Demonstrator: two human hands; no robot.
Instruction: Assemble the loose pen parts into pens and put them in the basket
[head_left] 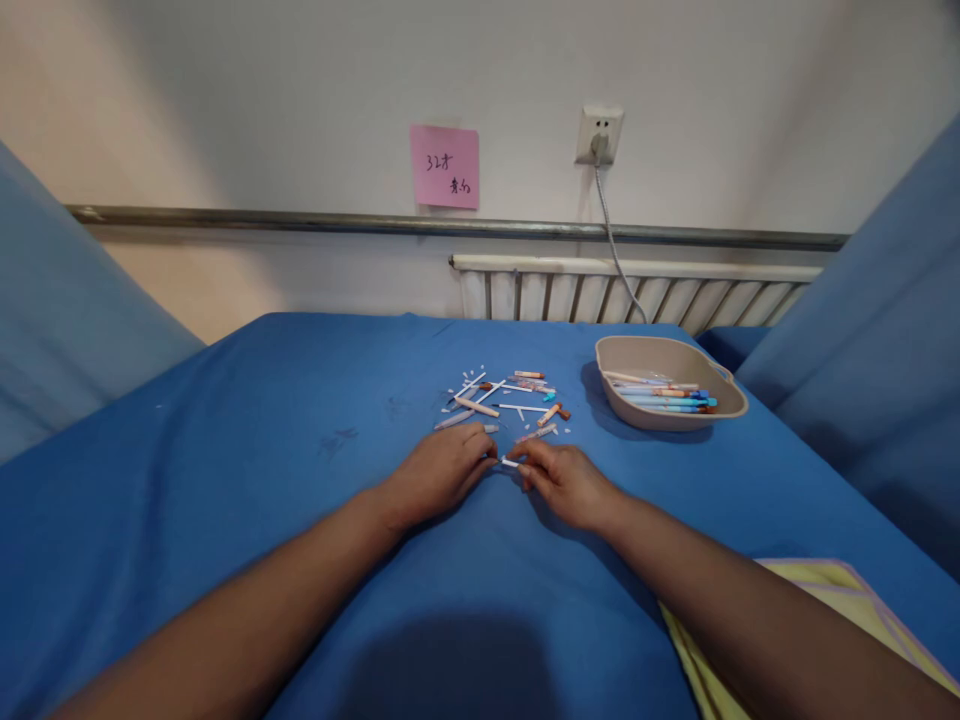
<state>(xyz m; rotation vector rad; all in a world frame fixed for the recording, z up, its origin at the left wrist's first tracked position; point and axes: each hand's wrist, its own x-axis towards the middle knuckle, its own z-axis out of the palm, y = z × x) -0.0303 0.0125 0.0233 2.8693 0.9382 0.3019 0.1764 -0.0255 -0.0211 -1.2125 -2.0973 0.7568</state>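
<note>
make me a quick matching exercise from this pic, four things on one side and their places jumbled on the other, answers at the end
Things
1. small white piece
2. beige basin
3. pink note
4. yellow cloth

Places
a. on the wall, just above the metal rail
b. at the lower right of the picture
c. held in the right hand
d. to the right of the scattered pen parts

Pairs: 1-c, 2-d, 3-a, 4-b

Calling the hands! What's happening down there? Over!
Right hand: pinching small white piece. Left hand: at its other end, grip hidden. Scattered pen parts close beyond; tan basket off right, apart from both hands.
</note>
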